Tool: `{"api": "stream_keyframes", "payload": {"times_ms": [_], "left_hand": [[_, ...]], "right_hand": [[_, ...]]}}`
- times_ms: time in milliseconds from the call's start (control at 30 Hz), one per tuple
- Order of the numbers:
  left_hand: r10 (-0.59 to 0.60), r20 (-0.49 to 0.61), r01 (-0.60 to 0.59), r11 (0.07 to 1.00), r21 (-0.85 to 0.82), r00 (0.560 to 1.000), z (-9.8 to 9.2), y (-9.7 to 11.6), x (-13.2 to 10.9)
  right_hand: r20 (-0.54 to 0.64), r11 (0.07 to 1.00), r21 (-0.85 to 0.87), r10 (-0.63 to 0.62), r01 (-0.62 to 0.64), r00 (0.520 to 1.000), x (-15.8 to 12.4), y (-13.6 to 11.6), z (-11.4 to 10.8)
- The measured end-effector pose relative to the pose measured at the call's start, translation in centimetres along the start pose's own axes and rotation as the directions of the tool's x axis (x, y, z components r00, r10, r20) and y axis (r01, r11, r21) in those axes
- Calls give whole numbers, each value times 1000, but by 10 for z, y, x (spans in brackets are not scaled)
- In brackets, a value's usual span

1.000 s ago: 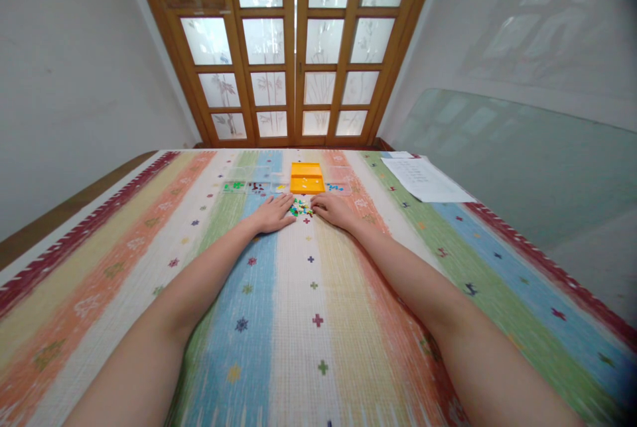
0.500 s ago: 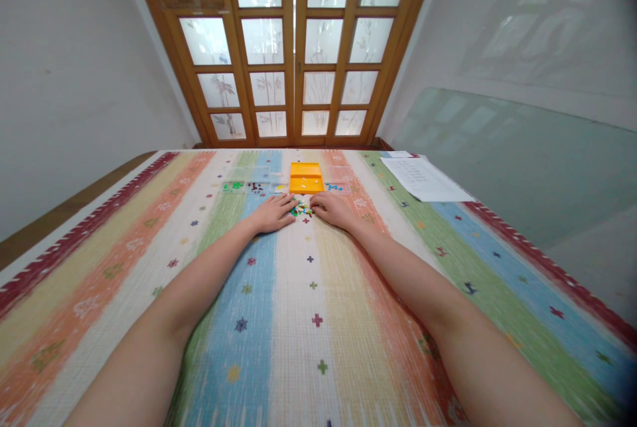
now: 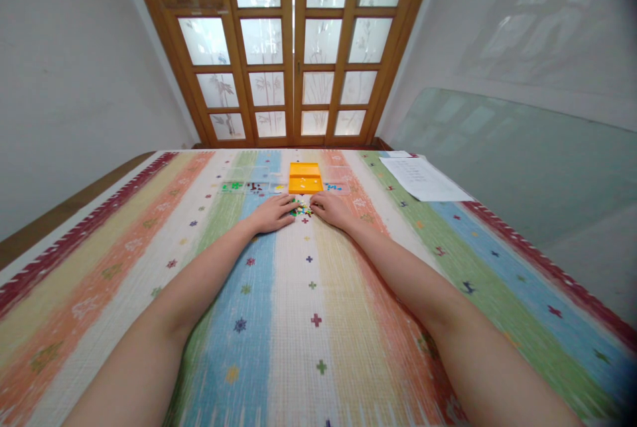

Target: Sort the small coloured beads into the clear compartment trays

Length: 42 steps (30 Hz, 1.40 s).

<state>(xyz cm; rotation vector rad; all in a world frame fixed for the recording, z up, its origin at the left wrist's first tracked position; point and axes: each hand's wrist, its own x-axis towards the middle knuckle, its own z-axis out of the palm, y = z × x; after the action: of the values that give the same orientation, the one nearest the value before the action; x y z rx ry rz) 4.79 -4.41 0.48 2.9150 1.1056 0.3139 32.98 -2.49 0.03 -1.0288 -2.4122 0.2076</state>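
A small pile of mixed coloured pieces (image 3: 302, 209) lies on the striped tablecloth between my hands. My left hand (image 3: 273, 213) rests flat at its left side, fingers stretched out and their tips touching the pieces. At the right edge of the pile, my right hand (image 3: 329, 209) has its fingers curled and pressed together; whatever they pinch is too small to make out. Just beyond stands an open orange box (image 3: 305, 185) with a few pale pieces in it. Clear boxes flank it, holding green pieces (image 3: 232, 186), dark red pieces (image 3: 255, 187), yellow pieces (image 3: 279, 187) and blue pieces (image 3: 333, 187).
White paper sheets (image 3: 423, 178) lie at the far right of the table. The striped tablecloth (image 3: 293, 347) spreads under both forearms. A glass-paned wooden door (image 3: 292, 82) is behind the table, with a pale glass panel (image 3: 497, 162) against the right wall.
The view has shifted very slightly. Both hands stay at the pile in nearly the same pose.
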Motion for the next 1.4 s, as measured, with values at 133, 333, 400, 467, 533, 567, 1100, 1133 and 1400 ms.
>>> {"api": "stream_keyframes", "payload": {"times_ms": [133,333,400,467,533,567,1100,1133,1400], "left_hand": [[19,-4,-19,1000,-5,1000,-1,1,0],[7,25,-7,1000,1,1000,-4,5,0],[1,39,-1,1000,-3,999,-5,7,0],[2,48,-1,1000,-5,999,-5,8,1],[7,56,-6,1000,-3,998,-4,9,1],[9,62,-8,1000,-1,998,-3,9,1],[7,162,-10,1000,15,987,-1,15,4],[5,166,-7,1000,12,986,-1,14,4],[-48,170,50,999,-9,984,0,14,3]], "right_hand": [[14,1000,13,-11,11,1000,0,-3,-2],[3,1000,4,3,-3,1000,1,-4,-2],[-1,1000,3,23,-23,1000,1,-5,-2],[-7,999,0,42,-42,999,1,-5,-2],[-9,998,-1,55,-55,998,1,-6,-2],[-10,998,-1,59,-59,998,1,-6,-2],[4,998,-61,17,-17,1000,-1,-7,-2],[8,998,-56,12,-11,1000,-1,-7,-2],[11,999,-51,8,-8,1000,1,-4,1]]}}
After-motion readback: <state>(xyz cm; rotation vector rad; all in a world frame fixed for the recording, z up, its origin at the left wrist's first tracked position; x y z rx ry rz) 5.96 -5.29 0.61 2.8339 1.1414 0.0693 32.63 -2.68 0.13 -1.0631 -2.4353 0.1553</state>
